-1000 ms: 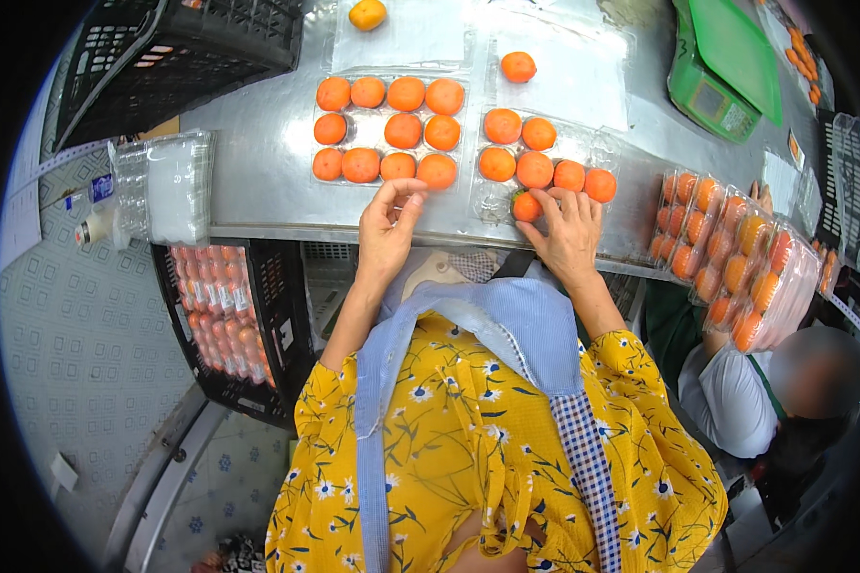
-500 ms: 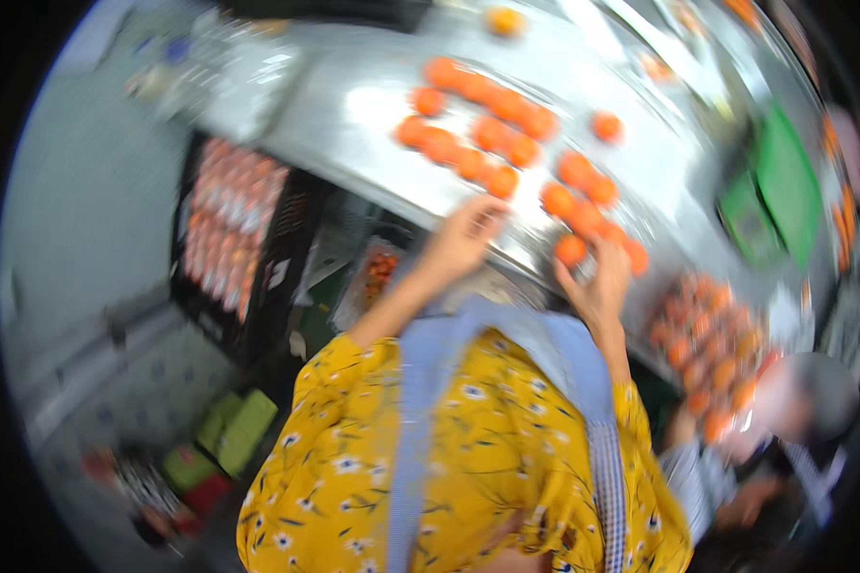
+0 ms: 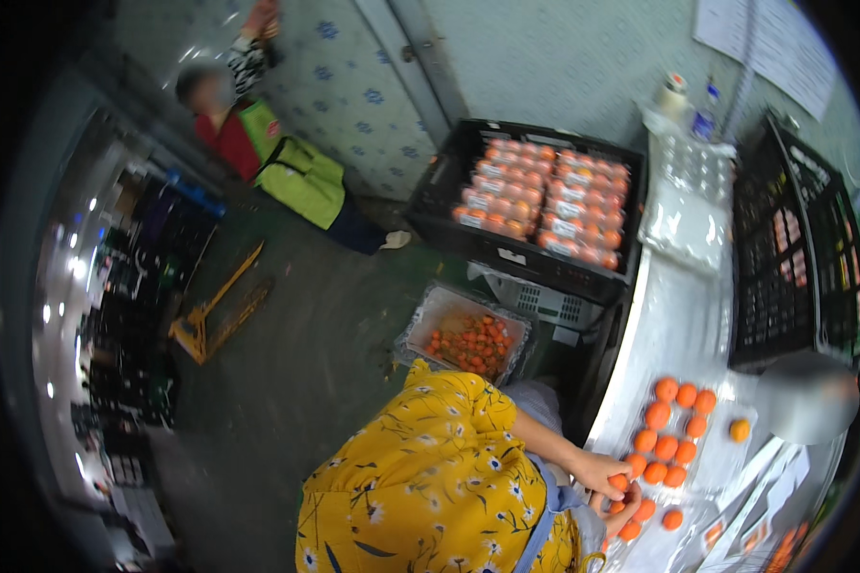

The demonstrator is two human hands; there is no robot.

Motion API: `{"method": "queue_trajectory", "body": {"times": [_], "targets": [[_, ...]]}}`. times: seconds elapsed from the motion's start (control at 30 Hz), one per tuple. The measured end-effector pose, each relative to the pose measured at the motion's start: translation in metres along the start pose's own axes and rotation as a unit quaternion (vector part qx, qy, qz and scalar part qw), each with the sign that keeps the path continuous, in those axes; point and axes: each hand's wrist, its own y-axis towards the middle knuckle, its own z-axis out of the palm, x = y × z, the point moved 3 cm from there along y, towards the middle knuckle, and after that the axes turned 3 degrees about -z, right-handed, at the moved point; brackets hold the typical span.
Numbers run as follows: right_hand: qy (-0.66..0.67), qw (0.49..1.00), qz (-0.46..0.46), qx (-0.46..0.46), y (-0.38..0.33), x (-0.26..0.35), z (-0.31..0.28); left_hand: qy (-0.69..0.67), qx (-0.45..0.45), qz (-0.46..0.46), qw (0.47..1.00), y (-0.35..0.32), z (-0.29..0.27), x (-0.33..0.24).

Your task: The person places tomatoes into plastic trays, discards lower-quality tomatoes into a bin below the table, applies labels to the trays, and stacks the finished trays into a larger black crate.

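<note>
My left hand (image 3: 598, 469) reaches over the metal table's near edge, its fingers closed around an orange mandarin (image 3: 619, 482). Just below it, my right hand (image 3: 628, 514) is curled about another mandarin (image 3: 617, 508), partly covered by its fingers. The two hands nearly touch. Beyond them, a clear plastic tray (image 3: 702, 456) carries rows of mandarins (image 3: 666, 447). More loose-looking mandarins (image 3: 645, 509) lie beside my right hand, and a single one (image 3: 672, 519) sits a little farther right. A yellower fruit (image 3: 739, 430) rests past the tray.
A black crate (image 3: 511, 251) of packed fruit boxes stands left of the table (image 3: 648, 320). Stacked clear trays (image 3: 683, 234) lie at the far end, near another black crate (image 3: 784, 315). A lined bin of small fruit (image 3: 473, 344) and yellow pallet jack (image 3: 196, 329) are on the floor. A person (image 3: 291, 172) stands behind.
The view has swung left, bringing the floor, wall and crates in. My hands have come close together, and my left hand now holds a mandarin.
</note>
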Motion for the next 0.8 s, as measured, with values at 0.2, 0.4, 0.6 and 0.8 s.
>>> {"method": "queue_trajectory", "body": {"times": [0.2,0.4,0.6,0.8], "targets": [[-0.043,0.991,-0.032,0.124,0.016,0.01,0.024,-0.113,-0.024,-0.092,0.989,-0.013,-0.011,0.01],[-0.072,0.984,-0.067,0.149,0.027,0.013,0.029,-0.07,-0.057,0.001,0.996,-0.015,-0.035,-0.002],[-0.132,0.99,0.002,0.047,0.023,0.02,-0.019,-0.098,-0.196,-0.038,0.975,-0.061,-0.058,0.04],[-0.163,0.983,0.077,-0.034,0.006,0.006,-0.085,-0.21,-0.343,-0.154,0.902,-0.113,-0.071,0.084]]}}
